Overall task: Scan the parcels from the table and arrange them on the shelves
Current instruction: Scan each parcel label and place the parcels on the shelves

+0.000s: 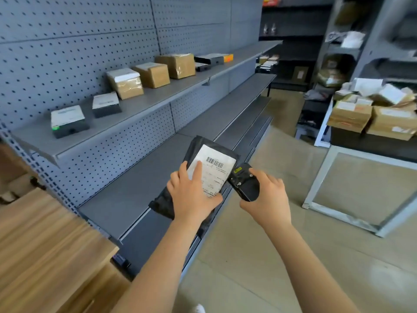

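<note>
Scanning step, we judged. Our left hand [191,197] gripped black parcel [194,150] over lower shelf [126,199] front; right hand [268,199] clasped scanner [243,185] just beside label [214,170]. Next needed clean read, then shelving.

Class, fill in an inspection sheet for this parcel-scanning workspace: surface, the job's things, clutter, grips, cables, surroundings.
surface: grey upper shelf carries a row of boxed parcels; lower shelf lies under the held bag.
job's things: black mailer bag, barcode label facing up; scanner beside the label's edge.
clutter: parcel pile on the table at right.
grips: left hand holds the bag; right hand holds the scanner.
cables: nothing seen.
surroundings: pegboard wall, wooden top at left, farther shelving behind.
</note>
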`<action>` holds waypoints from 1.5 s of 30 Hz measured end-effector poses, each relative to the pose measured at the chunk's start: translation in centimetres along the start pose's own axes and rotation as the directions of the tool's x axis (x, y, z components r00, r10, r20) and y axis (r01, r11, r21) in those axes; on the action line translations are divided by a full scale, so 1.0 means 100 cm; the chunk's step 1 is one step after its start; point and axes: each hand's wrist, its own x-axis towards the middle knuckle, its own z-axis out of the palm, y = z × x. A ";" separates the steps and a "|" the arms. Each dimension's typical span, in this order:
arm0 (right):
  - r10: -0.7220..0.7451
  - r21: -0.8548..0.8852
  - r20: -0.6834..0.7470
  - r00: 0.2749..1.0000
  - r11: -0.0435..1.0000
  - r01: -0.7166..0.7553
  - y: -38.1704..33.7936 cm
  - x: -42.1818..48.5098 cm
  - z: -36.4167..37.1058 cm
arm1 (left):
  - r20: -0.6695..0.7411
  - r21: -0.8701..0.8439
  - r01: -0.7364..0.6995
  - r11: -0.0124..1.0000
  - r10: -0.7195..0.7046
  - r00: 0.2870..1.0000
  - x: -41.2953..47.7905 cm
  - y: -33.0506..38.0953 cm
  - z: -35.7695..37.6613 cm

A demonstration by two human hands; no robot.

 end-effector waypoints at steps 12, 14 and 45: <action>0.028 -0.078 -0.136 0.990 0.996 -0.039 0.057 0.236 0.012 | -0.040 -0.034 -0.137 0.990 0.136 0.990 0.236 0.072 0.094; 0.031 -0.093 -0.146 0.989 0.995 -0.045 0.065 0.278 0.014 | -0.041 -0.038 -0.163 0.986 0.162 0.986 0.278 0.083 0.107; -0.188 -0.059 -0.118 0.975 0.981 0.182 0.307 0.880 -0.020 | -0.184 0.024 -0.001 1.000 0.006 0.983 0.774 0.360 0.350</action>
